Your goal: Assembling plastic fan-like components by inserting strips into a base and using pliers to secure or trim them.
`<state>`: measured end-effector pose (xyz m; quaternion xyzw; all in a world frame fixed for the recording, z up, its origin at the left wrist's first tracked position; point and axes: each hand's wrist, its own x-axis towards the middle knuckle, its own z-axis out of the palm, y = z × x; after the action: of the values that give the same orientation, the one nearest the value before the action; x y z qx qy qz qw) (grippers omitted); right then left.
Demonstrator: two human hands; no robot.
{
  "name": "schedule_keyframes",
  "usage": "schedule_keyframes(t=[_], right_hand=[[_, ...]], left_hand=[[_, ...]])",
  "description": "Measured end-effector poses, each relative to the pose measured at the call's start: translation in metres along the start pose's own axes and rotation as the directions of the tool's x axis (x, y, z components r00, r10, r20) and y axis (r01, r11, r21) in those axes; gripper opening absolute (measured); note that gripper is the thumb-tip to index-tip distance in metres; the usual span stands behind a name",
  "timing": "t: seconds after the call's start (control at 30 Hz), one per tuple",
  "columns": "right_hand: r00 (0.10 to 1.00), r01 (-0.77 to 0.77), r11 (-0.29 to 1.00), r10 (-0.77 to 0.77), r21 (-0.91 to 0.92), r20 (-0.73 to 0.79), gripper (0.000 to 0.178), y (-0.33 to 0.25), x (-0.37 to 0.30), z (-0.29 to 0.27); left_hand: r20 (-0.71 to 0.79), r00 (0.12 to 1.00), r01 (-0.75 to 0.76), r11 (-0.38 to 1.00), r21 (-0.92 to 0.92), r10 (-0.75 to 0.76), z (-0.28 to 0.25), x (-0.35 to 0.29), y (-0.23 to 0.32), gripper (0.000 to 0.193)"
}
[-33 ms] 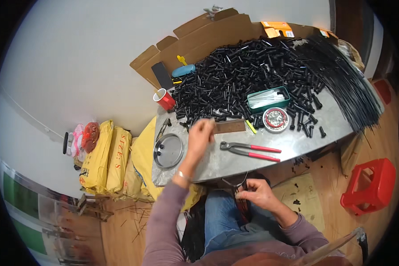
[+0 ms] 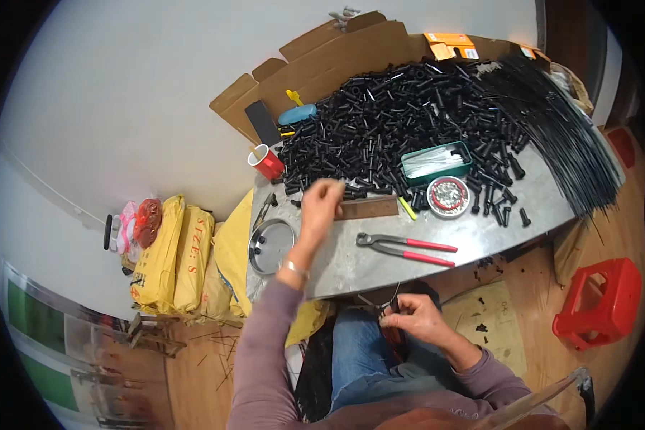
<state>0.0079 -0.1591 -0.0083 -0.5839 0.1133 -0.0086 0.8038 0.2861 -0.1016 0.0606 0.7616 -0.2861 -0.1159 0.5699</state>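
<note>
Two hands working: right hand (image 2: 417,320) is pinched on a thin dark wire loop (image 2: 381,301) over the lap; left hand (image 2: 320,204) reaches, fingers closed, contents unclear, at the 7 o'clock edge of the pile of black plastic sleeves (image 2: 401,122). Red-handled pincers (image 2: 407,248) lie at 3 o'clock of it. Advice: take one sleeve only, keep the loop steady. Same instant as the other frame: nothing differs.

My left grip (image 2: 321,204) reaches into black plastic pcs (image 2: 401,115) on tabletop (image 2: 480,229); right grip (image 2: 417,319) pinches thin wire (image 2: 380,299) over lap.
</note>
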Motion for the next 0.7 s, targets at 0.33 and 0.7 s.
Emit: schedule_keyframes(t=[0.33,0.7], right_hand=[[0.998,-0.057,0.998,0.057,0.020,0.002,0.014,-0.007,0.031,-0.017],[0.993,-0.093,0.996,0.092,0.014,0.074,0.014,0.005,0.036,-0.009]], left_hand=[[-0.240,0.856,-0.210,0.732,0.648,0.458,-0.028,0.123,-0.031,0.014],[-0.335,0.941,0.251,0.749,0.613,-0.041,-0.170,-0.066,-0.046,0.019]])
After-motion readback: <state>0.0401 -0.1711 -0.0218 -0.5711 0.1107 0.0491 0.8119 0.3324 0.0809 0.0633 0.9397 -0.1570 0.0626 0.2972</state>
